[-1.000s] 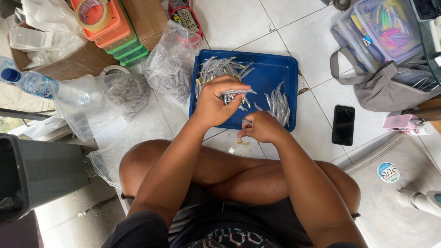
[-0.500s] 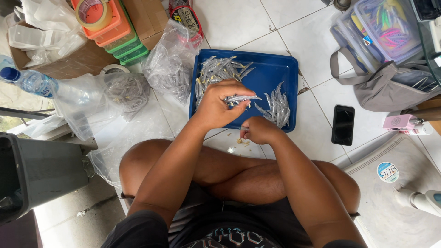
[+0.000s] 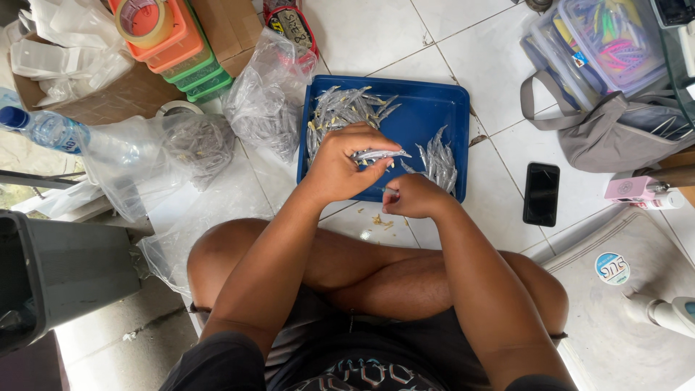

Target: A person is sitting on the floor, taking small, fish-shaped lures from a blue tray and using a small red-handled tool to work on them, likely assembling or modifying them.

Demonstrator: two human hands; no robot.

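Note:
A blue tray (image 3: pixel 420 108) lies on the white tiled floor in front of my crossed legs. It holds two heaps of small silvery dried fish, one at the back left (image 3: pixel 340 108) and one at the right (image 3: pixel 438 156). My left hand (image 3: pixel 344 163) hovers over the tray's near left part and pinches one small silvery fish (image 3: pixel 380 154) between the fingertips. My right hand (image 3: pixel 413 195) is closed in a loose fist at the tray's near edge, just right of the left hand; what it holds is hidden.
Clear plastic bags with fish (image 3: pixel 268 94) lie left of the tray. A water bottle (image 3: pixel 43 127), stacked coloured containers with a tape roll (image 3: pixel 156 29), a black phone (image 3: pixel 541 193), a grey bag (image 3: pixel 615 130) and a dark bin (image 3: pixel 51 275) surround me. Scraps (image 3: pixel 380 221) lie on the tile.
My left hand has shifted slightly while keeping hold of the fish. My right hand has drawn a little nearer to the tray's front edge.

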